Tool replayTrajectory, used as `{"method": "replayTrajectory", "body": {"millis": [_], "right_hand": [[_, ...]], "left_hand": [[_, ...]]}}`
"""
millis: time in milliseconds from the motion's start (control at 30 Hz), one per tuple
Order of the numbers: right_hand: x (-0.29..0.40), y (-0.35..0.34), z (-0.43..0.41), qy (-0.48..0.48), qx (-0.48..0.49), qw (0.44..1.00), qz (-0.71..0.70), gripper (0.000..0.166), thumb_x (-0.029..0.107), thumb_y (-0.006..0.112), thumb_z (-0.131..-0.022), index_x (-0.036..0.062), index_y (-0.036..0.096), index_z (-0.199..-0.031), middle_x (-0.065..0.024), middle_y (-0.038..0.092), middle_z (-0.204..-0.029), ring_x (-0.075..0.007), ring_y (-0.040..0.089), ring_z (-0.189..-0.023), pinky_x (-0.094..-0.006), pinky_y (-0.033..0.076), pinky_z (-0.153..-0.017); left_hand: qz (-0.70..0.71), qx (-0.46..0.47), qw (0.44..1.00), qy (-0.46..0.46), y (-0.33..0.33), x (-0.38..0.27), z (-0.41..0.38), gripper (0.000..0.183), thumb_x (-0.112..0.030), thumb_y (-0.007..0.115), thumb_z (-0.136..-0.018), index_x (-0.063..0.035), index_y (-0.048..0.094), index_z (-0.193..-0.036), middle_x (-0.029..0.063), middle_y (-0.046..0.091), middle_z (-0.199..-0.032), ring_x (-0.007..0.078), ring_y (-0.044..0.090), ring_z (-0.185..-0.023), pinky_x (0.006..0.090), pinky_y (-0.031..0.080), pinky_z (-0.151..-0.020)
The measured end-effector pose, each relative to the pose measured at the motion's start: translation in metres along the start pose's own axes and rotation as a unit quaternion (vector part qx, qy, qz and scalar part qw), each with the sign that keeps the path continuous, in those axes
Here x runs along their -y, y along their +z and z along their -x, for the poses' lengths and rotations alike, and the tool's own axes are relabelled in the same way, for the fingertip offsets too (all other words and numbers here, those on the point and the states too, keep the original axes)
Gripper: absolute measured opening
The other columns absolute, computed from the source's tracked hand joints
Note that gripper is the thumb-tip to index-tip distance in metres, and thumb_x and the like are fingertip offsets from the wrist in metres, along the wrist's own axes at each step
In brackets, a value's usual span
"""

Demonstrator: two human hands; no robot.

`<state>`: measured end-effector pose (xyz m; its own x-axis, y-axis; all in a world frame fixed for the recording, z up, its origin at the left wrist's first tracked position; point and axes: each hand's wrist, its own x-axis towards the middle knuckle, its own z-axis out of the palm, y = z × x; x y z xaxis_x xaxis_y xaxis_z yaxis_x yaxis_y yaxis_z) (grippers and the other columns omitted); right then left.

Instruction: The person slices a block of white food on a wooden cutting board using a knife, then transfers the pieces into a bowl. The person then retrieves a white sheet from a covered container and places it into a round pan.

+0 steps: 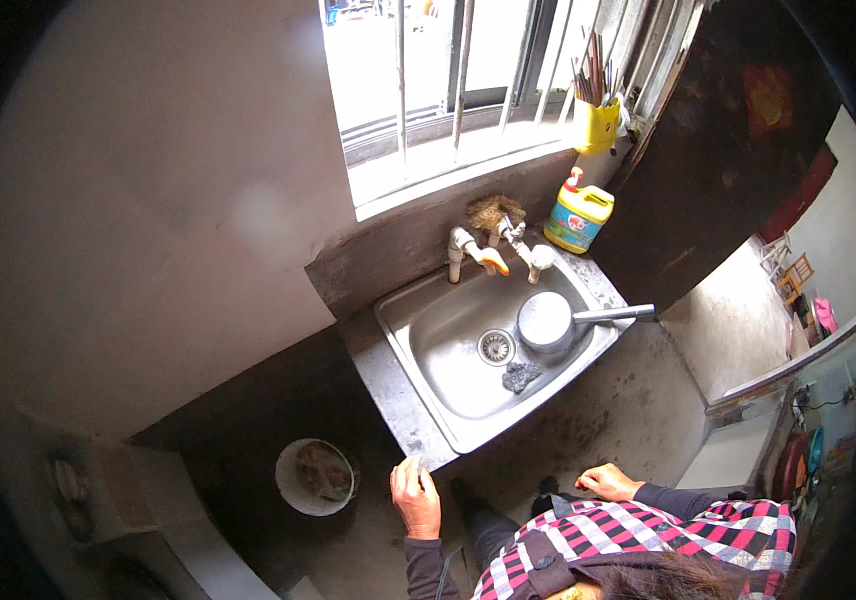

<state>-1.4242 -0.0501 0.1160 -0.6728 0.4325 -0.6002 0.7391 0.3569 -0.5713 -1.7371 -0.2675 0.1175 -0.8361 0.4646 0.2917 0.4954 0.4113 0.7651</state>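
In the head view, my left hand (417,498) is at the near left corner of the sink counter (390,390), fingers bent; whether it touches the edge or holds anything small cannot be told. My right hand (608,481) hangs in front of my body, right of the sink, fingers curled, with nothing visible in it. In the stainless steel sink (435,337) lies a metal ladle (546,319), its handle resting across the right rim. A steel wool scourer (522,377) lies near the drain strainer (496,347). Two taps (473,247) stand behind the basin.
A yellow dish soap jug (578,219) stands at the back right corner. Above it, a yellow holder (596,126) with chopsticks hangs by the barred window. A brown fibrous scrubber (494,212) sits behind the taps. On the floor at left stands a white bucket (285,480) with contents.
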Motion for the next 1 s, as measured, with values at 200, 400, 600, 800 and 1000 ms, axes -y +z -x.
{"method": "replayTrajectory", "body": {"millis": [200, 400, 600, 800, 1000], "right_hand": [[-0.018, 0.012, 0.001, -0.014, -0.012, 1.0, -0.002, 0.029, 0.026, 0.048, -0.087, 0.0037, 0.067, -0.089, -0.0137, 0.066, -0.085, -0.025, 0.065, -0.08, -0.0332, 0.05, -0.073], [-0.004, 0.004, 0.005, -0.005, -0.008, 1.0, -0.005, 0.03, 0.025, 0.046, -0.089, 0.0036, 0.067, -0.091, -0.0116, 0.067, -0.085, -0.0212, 0.065, -0.081, -0.0301, 0.05, -0.073], [-0.017, 0.008, 0.007, -0.007, -0.02, 1.0, -0.013, 0.029, 0.024, 0.046, -0.089, 0.0037, 0.066, -0.092, -0.0107, 0.067, -0.085, -0.0204, 0.065, -0.081, -0.0299, 0.05, -0.073], [-0.021, 0.009, 0.007, 0.006, -0.017, 1.0, -0.012, 0.028, 0.024, 0.047, -0.088, 0.0041, 0.067, -0.093, -0.01, 0.068, -0.086, -0.0192, 0.065, -0.081, -0.0297, 0.05, -0.074], [-0.012, 0.008, 0.01, 0.003, -0.019, 1.0, -0.01, 0.029, 0.024, 0.046, -0.088, 0.0042, 0.067, -0.092, -0.0105, 0.067, -0.086, -0.0204, 0.065, -0.081, -0.03, 0.049, -0.074]], "left_hand": [[0.011, 0.011, 1.0, 0.021, 0.003, -0.005, -0.009, 0.021, 0.005, 0.058, -0.073, 0.0037, 0.059, -0.094, 0.0155, 0.059, -0.094, 0.0328, 0.055, -0.088, 0.0397, 0.044, -0.08], [0.02, 0.012, 0.999, 0.029, 0.016, -0.011, -0.009, 0.022, 0.004, 0.06, -0.073, 0.0028, 0.059, -0.095, 0.016, 0.059, -0.093, 0.0329, 0.055, -0.088, 0.0393, 0.045, -0.079], [0.025, 0.009, 0.999, 0.033, 0.021, -0.012, -0.006, 0.023, 0.003, 0.06, -0.072, 0.0009, 0.06, -0.095, 0.0151, 0.06, -0.095, 0.0319, 0.057, -0.091, 0.0382, 0.046, -0.081], [0.027, -0.001, 0.999, 0.032, 0.015, -0.013, -0.004, 0.021, 0.003, 0.06, -0.073, 0.0021, 0.06, -0.094, 0.0154, 0.06, -0.093, 0.032, 0.056, -0.089, 0.0384, 0.046, -0.079], [0.013, -0.001, 1.0, 0.027, 0.014, -0.011, 0.002, 0.021, 0.003, 0.059, -0.074, 0.0021, 0.06, -0.095, 0.016, 0.06, -0.094, 0.0323, 0.057, -0.089, 0.0382, 0.046, -0.08]]}}
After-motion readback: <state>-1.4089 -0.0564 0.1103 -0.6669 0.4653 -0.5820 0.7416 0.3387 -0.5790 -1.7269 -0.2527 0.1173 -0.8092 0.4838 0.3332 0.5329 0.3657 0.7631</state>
